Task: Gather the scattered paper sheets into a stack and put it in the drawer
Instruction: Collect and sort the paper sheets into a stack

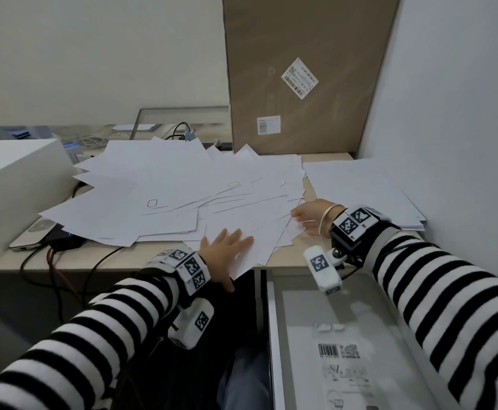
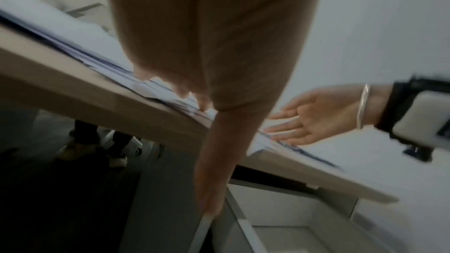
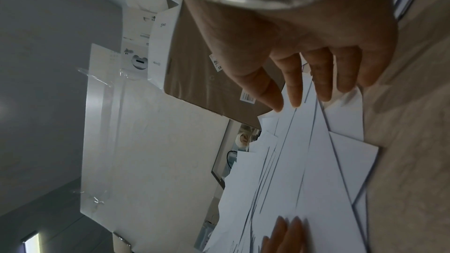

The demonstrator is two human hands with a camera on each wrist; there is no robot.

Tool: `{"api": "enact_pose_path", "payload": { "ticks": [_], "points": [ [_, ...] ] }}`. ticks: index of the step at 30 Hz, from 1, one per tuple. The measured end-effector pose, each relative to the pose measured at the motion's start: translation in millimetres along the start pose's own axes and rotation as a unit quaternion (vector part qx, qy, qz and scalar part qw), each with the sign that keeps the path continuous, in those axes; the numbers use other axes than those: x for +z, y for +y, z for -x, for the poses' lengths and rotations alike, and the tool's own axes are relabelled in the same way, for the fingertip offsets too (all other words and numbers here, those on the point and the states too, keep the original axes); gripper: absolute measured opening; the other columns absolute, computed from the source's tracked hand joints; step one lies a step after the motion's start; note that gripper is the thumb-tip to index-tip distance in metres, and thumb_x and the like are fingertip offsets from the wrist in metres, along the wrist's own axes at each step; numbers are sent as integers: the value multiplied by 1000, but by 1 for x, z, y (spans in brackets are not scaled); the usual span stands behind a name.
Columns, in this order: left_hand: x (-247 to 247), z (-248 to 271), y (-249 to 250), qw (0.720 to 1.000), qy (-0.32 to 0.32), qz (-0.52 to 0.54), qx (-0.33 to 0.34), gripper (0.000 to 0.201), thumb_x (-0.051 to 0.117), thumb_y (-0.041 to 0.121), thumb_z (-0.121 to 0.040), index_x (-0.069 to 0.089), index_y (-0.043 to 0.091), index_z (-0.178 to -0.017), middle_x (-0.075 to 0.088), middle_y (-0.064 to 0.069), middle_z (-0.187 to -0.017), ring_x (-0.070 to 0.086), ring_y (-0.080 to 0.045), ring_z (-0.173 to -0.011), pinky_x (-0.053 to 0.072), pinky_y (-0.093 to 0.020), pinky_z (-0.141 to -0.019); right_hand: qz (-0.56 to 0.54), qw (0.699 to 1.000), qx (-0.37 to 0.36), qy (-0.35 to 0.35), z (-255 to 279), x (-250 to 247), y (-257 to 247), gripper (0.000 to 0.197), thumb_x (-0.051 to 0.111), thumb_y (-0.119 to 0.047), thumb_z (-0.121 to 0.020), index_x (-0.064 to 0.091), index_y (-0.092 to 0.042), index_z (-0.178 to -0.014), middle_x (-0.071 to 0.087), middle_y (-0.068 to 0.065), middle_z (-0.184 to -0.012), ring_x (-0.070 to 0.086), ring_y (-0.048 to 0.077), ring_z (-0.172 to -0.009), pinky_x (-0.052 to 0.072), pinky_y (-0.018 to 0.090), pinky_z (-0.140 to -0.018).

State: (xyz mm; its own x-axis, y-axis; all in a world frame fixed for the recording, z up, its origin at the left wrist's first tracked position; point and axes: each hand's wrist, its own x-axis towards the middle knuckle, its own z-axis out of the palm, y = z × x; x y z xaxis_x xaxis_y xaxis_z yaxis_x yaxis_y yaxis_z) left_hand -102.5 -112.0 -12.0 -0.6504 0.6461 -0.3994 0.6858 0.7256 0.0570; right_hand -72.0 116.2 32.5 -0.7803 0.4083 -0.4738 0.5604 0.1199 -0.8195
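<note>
Many white paper sheets [image 1: 176, 196] lie fanned and overlapping across the desk [image 1: 64, 257]; some overhang its front edge. A tidier stack of paper [image 1: 360, 190] sits at the right by the wall. My left hand [image 1: 231, 239] rests flat on the nearest sheets with fingers spread and thumb hanging past the desk edge. My right hand [image 1: 302, 216] lies at the right edge of the fanned sheets, its straight fingers [image 3: 294, 84] touching their edges. The drawer [image 1: 272, 335] stands open below the desk on the right, with a barcoded sheet inside.
A tall cardboard box [image 1: 301, 69] leans at the back of the desk. A white box [image 1: 14, 187] stands at the left, with a dark device [image 1: 61, 236] and cables [image 1: 55, 270] in front of it. The wall [image 1: 463, 113] closes the right side.
</note>
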Motion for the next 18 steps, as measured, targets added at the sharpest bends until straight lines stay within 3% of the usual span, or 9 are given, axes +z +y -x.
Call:
{"api": "enact_pose_path", "payload": {
  "ticks": [2,5,7,8,9,11,13,15,18],
  "points": [
    [-4,-1,2,999,7,30,17,94,66,39,-85,1,33,-152,-7,6,-161,-7,-25,-148,4,-58,-117,-21,1000,-13,7,-2,-4,2,28,62,-11,-87,59,-7,-115,57,8,-112,53,20,-97,47,32,-87],
    [-21,3,1,996,-2,74,48,63,51,36,-97,20,26,-151,13,3,-160,11,-22,-148,10,-34,-118,-29,999,-15,16,-5,-13,5,10,62,-11,-87,61,-9,-97,57,7,-107,55,20,-98,49,32,-87],
    [-30,4,-4,992,49,104,52,39,44,28,-101,47,15,-138,45,-5,-145,38,-22,-135,26,-25,-105,-33,999,-6,25,-5,-20,9,13,61,-11,-87,60,-7,-100,58,8,-103,59,19,-90,52,31,-78],
    [-33,2,-7,988,83,120,40,29,42,24,-101,59,10,-120,57,-9,-128,50,-23,-120,33,-24,-94,-37,999,4,28,-5,-23,12,16,60,-11,-88,59,-5,-103,59,8,-102,60,19,-84,52,31,-70],
    [-34,0,-11,983,119,137,24,26,39,22,-102,61,10,-98,61,-9,-108,53,-22,-104,34,-25,-82,-40,999,16,29,-5,-24,14,16,59,-12,-89,58,-5,-103,60,9,-101,61,19,-78,50,31,-63],
    [-38,-7,-17,963,191,187,-17,34,37,18,-101,42,15,-68,51,-7,-82,45,-20,-84,26,-27,-68,-53,998,35,25,-4,-24,19,15,57,-17,-92,56,-4,-100,61,12,-97,61,20,-73,49,31,-59],
    [-43,-11,-19,921,260,283,-57,40,37,16,-101,31,18,-61,45,-4,-74,40,-19,-78,25,-28,-67,-93,995,42,-11,-4,-19,21,30,54,-30,-95,52,-2,-105,61,15,-95,63,24,-78,51,32,-62],
    [-47,-11,-19,881,305,355,-73,39,37,17,-100,32,18,-62,46,-6,-78,40,-20,-77,27,-29,-69,-154,984,41,-79,-6,-12,19,51,49,-47,-93,48,1,-111,59,22,-110,63,32,-95,53,37,-70],
    [-49,-7,-17,886,261,383,-22,31,42,19,-100,48,14,-70,52,-2,-82,45,-18,-80,35,-30,-74,-224,961,38,-157,-13,2,9,82,44,-69,-84,41,0,-129,50,26,-130,53,40,-119,50,44,-83]
  ]
}}
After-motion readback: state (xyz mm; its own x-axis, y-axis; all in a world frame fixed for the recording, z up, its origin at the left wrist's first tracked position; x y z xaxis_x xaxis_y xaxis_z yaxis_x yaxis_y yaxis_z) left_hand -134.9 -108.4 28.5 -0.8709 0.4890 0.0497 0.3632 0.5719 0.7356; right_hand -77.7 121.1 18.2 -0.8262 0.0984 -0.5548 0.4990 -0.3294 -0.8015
